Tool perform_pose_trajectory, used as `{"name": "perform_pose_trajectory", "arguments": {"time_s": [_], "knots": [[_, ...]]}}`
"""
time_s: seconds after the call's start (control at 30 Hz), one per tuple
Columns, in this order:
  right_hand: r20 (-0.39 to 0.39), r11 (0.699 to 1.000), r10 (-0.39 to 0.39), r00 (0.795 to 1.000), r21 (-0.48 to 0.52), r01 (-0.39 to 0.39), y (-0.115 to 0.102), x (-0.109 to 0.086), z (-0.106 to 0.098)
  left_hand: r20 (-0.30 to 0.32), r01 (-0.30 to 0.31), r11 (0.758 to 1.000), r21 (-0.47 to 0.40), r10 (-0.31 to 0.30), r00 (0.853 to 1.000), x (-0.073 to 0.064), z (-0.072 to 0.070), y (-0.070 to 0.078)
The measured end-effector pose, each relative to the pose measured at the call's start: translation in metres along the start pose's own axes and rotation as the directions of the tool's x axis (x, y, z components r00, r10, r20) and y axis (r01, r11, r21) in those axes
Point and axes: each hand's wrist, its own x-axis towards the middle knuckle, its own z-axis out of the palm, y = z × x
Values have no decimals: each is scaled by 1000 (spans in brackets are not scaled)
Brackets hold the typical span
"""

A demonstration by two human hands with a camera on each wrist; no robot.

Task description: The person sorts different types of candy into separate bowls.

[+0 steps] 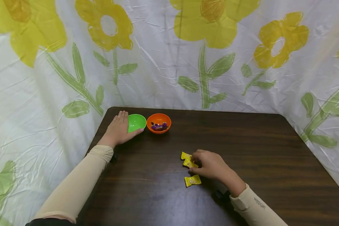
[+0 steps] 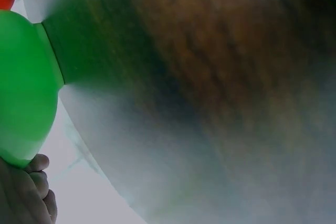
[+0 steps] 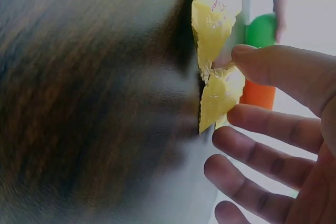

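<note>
My left hand (image 1: 117,130) lies with straight fingers against the left side of a green bowl (image 1: 137,123), its thumb stretched along the bowl's front. The left wrist view shows fingertips (image 2: 39,177) touching the green bowl (image 2: 23,87). My right hand (image 1: 212,164) is low over the table, beside yellow-wrapped candies. Its thumb and index finger stand apart around a candy (image 1: 188,163) that overlaps another candy (image 1: 185,155). A third candy (image 1: 192,180) lies nearer me. The right wrist view shows a gap between thumb and index, with yellow wrapper (image 3: 223,94) behind it.
An orange bowl (image 1: 158,119) holding several purple-wrapped candies (image 1: 159,126) stands right beside the green bowl, near the table's back left corner. The dark wooden table (image 1: 243,141) reaches back to a white curtain (image 1: 158,78) with yellow flowers.
</note>
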Motion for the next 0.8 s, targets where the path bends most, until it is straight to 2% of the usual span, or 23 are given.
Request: {"name": "perform_pose_trajectory", "arguments": {"time_s": [0.8], "knots": [[-33,999,6,999,-38,-7,-6,5,11,-2,-8,999,45,8,1000,0,2,3]]}}
